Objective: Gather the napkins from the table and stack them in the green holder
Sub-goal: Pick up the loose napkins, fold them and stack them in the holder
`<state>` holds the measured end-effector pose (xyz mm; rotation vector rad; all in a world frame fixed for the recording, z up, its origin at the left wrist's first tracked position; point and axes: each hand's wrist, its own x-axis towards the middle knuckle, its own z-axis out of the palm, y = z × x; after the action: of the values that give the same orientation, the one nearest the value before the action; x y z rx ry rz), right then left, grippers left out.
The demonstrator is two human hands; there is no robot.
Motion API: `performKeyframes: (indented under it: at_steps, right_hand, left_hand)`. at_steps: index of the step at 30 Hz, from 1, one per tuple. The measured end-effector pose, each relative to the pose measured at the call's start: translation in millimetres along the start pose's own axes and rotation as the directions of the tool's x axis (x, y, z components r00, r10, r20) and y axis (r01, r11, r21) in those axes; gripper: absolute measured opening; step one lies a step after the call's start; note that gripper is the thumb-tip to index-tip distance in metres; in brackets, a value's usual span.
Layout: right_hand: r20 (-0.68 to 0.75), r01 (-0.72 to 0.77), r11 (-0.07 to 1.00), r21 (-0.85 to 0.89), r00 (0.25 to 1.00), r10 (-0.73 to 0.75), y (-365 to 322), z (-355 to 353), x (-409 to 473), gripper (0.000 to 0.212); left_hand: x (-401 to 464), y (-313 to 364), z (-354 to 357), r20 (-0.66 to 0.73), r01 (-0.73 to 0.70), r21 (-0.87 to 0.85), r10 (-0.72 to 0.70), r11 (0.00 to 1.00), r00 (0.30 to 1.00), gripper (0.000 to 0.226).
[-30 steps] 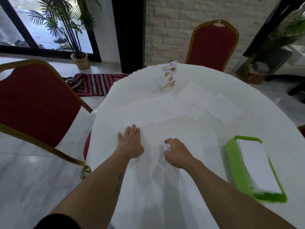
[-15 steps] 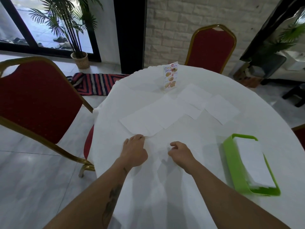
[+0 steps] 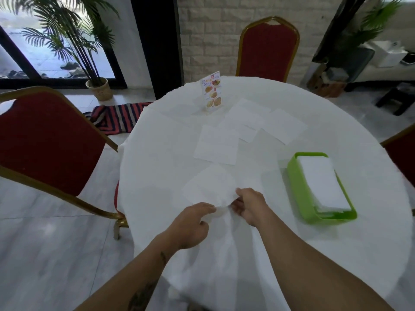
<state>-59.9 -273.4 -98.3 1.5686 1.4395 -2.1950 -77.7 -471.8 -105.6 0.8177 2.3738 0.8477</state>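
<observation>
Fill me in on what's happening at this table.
A person is clearing loose napkins off a round table with a white cloth. Both hands, the left hand and the right hand, pinch the near edge of one napkin, which looks lifted off the cloth. More napkins lie flat further back, near a menu card. The green holder on the right already has a stack in it.

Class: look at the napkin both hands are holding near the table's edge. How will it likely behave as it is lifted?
The napkin is probably floppy: it already crumples where the left hand and right hand pinch it. It looks thin, so likely very light and apt to flutter or slide. It may tear if tugged apart, so moving both hands together towards the green holder seems safest.
</observation>
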Motion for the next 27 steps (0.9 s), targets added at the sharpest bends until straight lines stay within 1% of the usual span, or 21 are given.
performKeyframes:
  at_steps: [1, 3, 6, 8, 9, 11, 12, 14, 15, 16, 17, 19, 20, 21, 22, 23, 24, 25, 26, 27]
  right_hand:
    - [-0.008, -0.004, 0.999, 0.035, 1.0, 0.005, 0, -2, -1, 0.014]
    - [-0.055, 0.033, 0.999, 0.018, 0.998, -0.032, 0, -7, -2, 0.02]
    - [-0.09, 0.128, 0.991, -0.045, 0.987, -0.131, -3, -11, -7, 0.043]
    - [-0.072, 0.172, 0.982, -0.082, 0.981, -0.178, -7, -14, -8, 0.061]
    - [-0.046, 0.199, 0.971, -0.134, 0.977, -0.207, -8, -15, -9, 0.067]
    - [0.022, 0.285, 0.911, -0.298, 0.956, -0.292, -7, -15, -12, 0.076]
    - [0.064, 0.337, 0.855, -0.393, 0.938, -0.34, -5, -14, -15, 0.078]
    - [0.177, 0.431, 0.695, -0.575, 0.895, -0.409, 1, -11, -25, 0.077]
    - [0.25, 0.467, 0.602, -0.648, 0.877, -0.41, 4, -10, -30, 0.072]
    - [0.321, 0.486, 0.524, -0.699, 0.868, -0.378, 6, -8, -35, 0.063]
    - [0.376, 0.49, 0.472, -0.733, 0.87, -0.318, 8, -8, -39, 0.052]
    - [0.442, 0.478, 0.414, -0.775, 0.877, -0.188, 11, -7, -44, 0.027]
    - [0.451, 0.476, 0.395, -0.786, 0.878, -0.161, 12, -7, -46, 0.016]
    - [0.446, 0.474, 0.384, -0.792, 0.88, -0.166, 13, -7, -46, 0.012]
    - [0.445, 0.479, 0.377, -0.793, 0.877, -0.179, 14, -7, -47, 0.011]
    - [0.453, 0.49, 0.381, -0.784, 0.871, -0.188, 15, -6, -46, 0.015]
    - [0.472, 0.504, 0.385, -0.773, 0.863, -0.181, 15, -4, -48, 0.026]
    - [0.492, 0.518, 0.379, -0.767, 0.854, -0.171, 15, -2, -50, 0.043]
    - [0.506, 0.529, 0.36, -0.769, 0.847, -0.163, 14, 1, -52, 0.056]
    - [0.521, 0.544, 0.335, -0.769, 0.838, -0.164, 15, 4, -53, 0.063]
  left_hand:
    - [-1, 1, 2, 0.008, -0.003, -0.012, 0.003, 1.0, 1.0, 0.052]
    - [-2, 2, 7, 0.003, -0.008, -0.043, 0.008, 0.999, 1.0, 0.048]
    - [-3, 4, 7, -0.047, 0.007, -0.09, -0.012, 0.996, 0.999, 0.038]
    - [-3, 2, 5, -0.1, 0.028, -0.122, -0.041, 0.992, 0.994, 0.037]
    - [-3, 0, 4, -0.128, 0.034, -0.122, -0.05, 0.992, 0.991, 0.038]
    - [-4, -6, 1, -0.158, 0.063, -0.093, -0.077, 0.994, 0.984, 0.044]
    - [-5, -9, 0, -0.159, 0.081, -0.068, -0.091, 0.994, 0.983, 0.046]
    - [-7, -14, -3, -0.156, 0.098, -0.009, -0.098, 0.995, 0.983, 0.051]
    - [-8, -17, -3, -0.156, 0.106, 0.013, -0.103, 0.994, 0.982, 0.052]
    - [-10, -20, -3, -0.163, 0.12, 0.02, -0.115, 0.993, 0.98, 0.051]
    - [-11, -22, -4, -0.178, 0.139, 0.022, -0.133, 0.99, 0.975, 0.049]
    - [-14, -26, -4, -0.223, 0.183, 0.017, -0.174, 0.983, 0.959, 0.043]
    - [-16, -28, -5, -0.247, 0.201, 0.019, -0.191, 0.979, 0.95, 0.041]
    - [-17, -30, -5, -0.268, 0.211, 0.022, -0.198, 0.977, 0.943, 0.039]
    - [-19, -31, -5, -0.281, 0.215, 0.024, -0.2, 0.976, 0.939, 0.038]
    - [-20, -32, -5, -0.287, 0.213, 0.025, -0.197, 0.977, 0.937, 0.038]
    - [-21, -32, -6, -0.284, 0.209, 0.026, -0.193, 0.978, 0.939, 0.04]
    - [-22, -32, -6, -0.281, 0.202, 0.028, -0.186, 0.979, 0.942, 0.041]
    - [-23, -33, -6, -0.275, 0.197, 0.027, -0.182, 0.98, 0.944, 0.042]
    - [-24, -33, -7, -0.272, 0.196, 0.018, -0.184, 0.98, 0.945, 0.043]
